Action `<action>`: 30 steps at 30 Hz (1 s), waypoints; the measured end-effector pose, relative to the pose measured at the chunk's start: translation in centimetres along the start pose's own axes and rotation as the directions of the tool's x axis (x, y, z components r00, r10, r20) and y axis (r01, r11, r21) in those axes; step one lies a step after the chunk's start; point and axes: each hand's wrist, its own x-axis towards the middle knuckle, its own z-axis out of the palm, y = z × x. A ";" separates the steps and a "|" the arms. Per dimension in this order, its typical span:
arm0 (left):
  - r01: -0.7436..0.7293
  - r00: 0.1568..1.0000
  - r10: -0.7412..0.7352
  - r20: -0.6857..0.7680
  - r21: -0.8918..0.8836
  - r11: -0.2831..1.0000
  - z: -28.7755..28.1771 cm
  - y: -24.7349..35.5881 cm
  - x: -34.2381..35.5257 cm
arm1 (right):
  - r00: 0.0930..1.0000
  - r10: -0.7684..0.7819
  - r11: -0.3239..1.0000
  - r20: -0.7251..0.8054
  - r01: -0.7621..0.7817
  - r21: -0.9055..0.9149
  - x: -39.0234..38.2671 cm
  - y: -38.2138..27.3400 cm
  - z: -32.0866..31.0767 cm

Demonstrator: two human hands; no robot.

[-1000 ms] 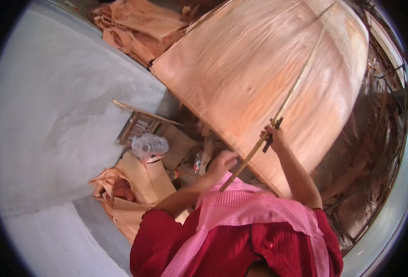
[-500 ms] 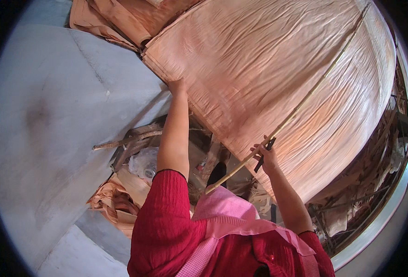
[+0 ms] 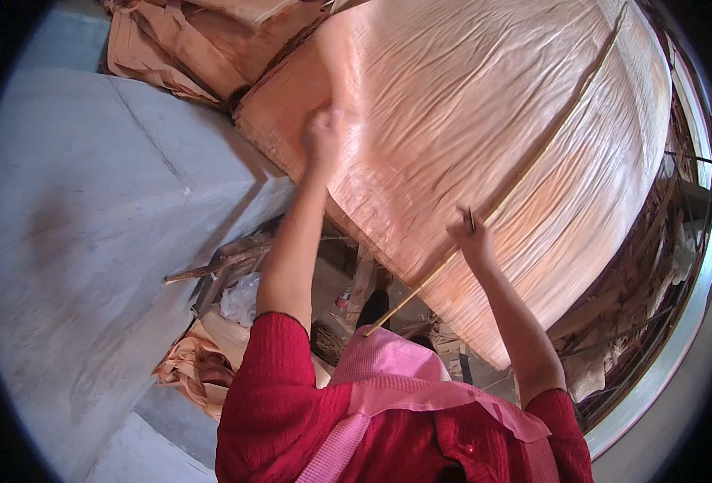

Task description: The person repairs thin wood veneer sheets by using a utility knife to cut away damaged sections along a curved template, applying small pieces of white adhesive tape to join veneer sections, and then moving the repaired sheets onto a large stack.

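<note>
A large stack of wrinkled, orange-brown wood veneer sheets (image 3: 453,121) spreads in front of me. My left hand (image 3: 324,141), blurred by motion, is closed at the near left edge of the top sheet, which bends up beside it. Over the near part of the stack, my right hand (image 3: 473,241) is closed around a slim black tool (image 3: 471,219), mostly hidden by the fingers; its kind is unclear. A long thin stick (image 3: 533,165) runs from my apron across the veneer, passing right by this hand. Whether the fingers also touch the stick, I cannot tell.
A pale grey wall-like surface (image 3: 114,209) rises at the left. Folded veneer pieces (image 3: 163,48) lie at the far left, crumpled scraps (image 3: 195,362) at the lower left. A rough branch (image 3: 211,270) juts out near a clear plastic bag (image 3: 239,302). Veneer debris (image 3: 606,322) fills the right side.
My left hand has moved up and right, raising the sheet's edge with it. My right hand has shifted slightly up, its fingers now closed around the tool, and the stick lies lower against the veneer.
</note>
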 end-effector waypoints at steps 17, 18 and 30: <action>0.033 0.881 -0.253 0.399 0.482 0.876 8.2 -10.6 -42.8 | 0.512 0.616 0.547 -0.599 0.269 0.792 -9.6 10.8 -12.9; 0.114 0.769 -0.386 0.510 0.484 0.868 8.5 -11.6 -42.6 | 0.492 0.650 0.516 -0.580 0.274 0.811 -10.7 12.9 -13.3; 0.435 0.788 -0.272 0.553 -0.186 0.881 7.2 -1.4 -42.5 | 0.661 0.740 0.039 -0.126 0.144 0.989 -21.2 27.4 -7.7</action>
